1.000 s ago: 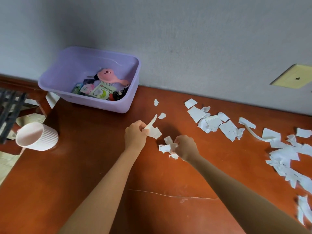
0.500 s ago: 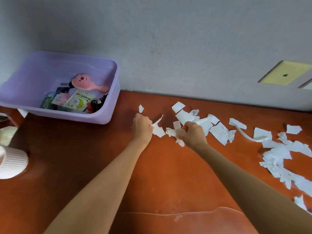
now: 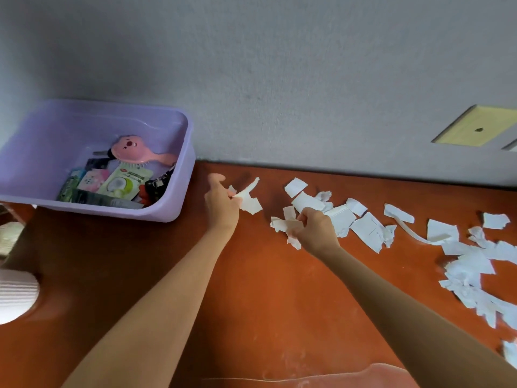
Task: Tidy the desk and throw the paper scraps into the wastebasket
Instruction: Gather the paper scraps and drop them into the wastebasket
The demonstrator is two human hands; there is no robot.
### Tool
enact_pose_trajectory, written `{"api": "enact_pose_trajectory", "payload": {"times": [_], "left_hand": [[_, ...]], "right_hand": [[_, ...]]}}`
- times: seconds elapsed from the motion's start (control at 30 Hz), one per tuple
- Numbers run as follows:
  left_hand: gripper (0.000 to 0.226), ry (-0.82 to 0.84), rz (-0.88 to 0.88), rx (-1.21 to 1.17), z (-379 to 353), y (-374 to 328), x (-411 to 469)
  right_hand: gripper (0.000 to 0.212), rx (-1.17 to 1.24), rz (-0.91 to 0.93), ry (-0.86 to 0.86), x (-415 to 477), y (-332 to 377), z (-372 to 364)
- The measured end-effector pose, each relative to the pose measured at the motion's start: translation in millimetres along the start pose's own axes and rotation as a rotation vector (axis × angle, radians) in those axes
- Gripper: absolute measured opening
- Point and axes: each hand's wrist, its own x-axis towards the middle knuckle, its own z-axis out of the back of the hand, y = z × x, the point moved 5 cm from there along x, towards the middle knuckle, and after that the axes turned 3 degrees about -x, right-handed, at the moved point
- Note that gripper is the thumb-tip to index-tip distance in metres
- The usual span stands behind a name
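Both fists are stuffed: the left hand [image 3: 222, 204] pinches scraps [image 3: 249, 198], the right hand [image 3: 316, 229] clutches a wad [image 3: 285, 224]; pieces could slip onto the desk [image 3: 251, 289] near its back edge.

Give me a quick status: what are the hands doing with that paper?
Left hand pinching a few paper scraps. Right hand gripping a crumpled bunch. Many loose scraps lie on the desk, rightward. Purple tub close left, not blocking.
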Motion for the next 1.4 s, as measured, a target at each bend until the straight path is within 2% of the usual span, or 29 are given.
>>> {"api": "enact_pose_trajectory", "payload": {"times": [0.03, 0.1, 0.27, 0.5, 0.6, 0.67, 0.73, 0.83, 0.93, 1.03, 1.2, 1.33, 1.4], "left_hand": [[0.052, 0.003, 0.046, 0.002, -1.1, 1.1, 5.6], [0.053, 0.019, 0.102, 0.069, -5.5, 5.2, 14.8], [0.028, 0.018, 0.058, 0.2, -13.7, 4.7, 22.2], [0.012, -0.036, 0.015, 0.135, -10.4, -0.1, 4.6], [0.011, -0.01, -0.037, 0.047, -14.1, -16.0, -10.6], [0.017, 0.062, -0.051, -0.015, -24.6, -29.6, -20.5], [0.035, 0.217, -0.026, -0.034, -42.7, -40.8, -29.1], [0.051, 0.41, -0.011, 0.009, -70.1, -53.1, -38.9], [0.061, 0.413, 0.011, 0.043, -83.6, -61.4, -39.1], [0.073, 0.33, 0.093, 0.029, -89.1, -63.2, -29.6], [0.026, 0.247, 0.104, 0.176, -95.0, -68.3, -19.6], [0.012, 0.177, 0.146, 0.084, -87.2, -71.3, -27.9], [0.015, 0.189, 0.188, 0.051, -80.3, -67.4, -39.0]], "right_hand": [[0.011, 0.008, 0.002, 0.0, 1.9, 1.0, -0.5], [0.011, 0.013, 0.004, -0.002, 4.5, 2.1, -1.3], [0.008, -0.007, 0.011, -0.002, 4.6, -1.6, 1.0], [0.029, 0.118, 0.031, -0.063, -6.5, -9.9, 23.7], [0.047, 0.23, -0.054, -0.113, -3.0, -24.9, 38.4], [0.055, 0.303, -0.155, -0.127, 1.2, -41.0, 45.7], [0.058, 0.341, -0.24, -0.124, 4.0, -56.8, 50.4], [0.067, 0.304, -0.28, -0.056, 4.8, -74.0, 55.2], [0.076, 0.29, -0.263, 0.002, 4.4, -82.1, 55.7], [0.077, 0.314, -0.228, 0.049, 3.2, -84.1, 49.1], [0.074, 0.322, -0.2, 0.052, 4.3, -86.3, 47.6], [0.071, 0.315, -0.197, 0.049, 1.4, -91.7, 51.7], [0.067, 0.307, -0.209, 0.06, -3.8, -94.9, 53.7]]}}
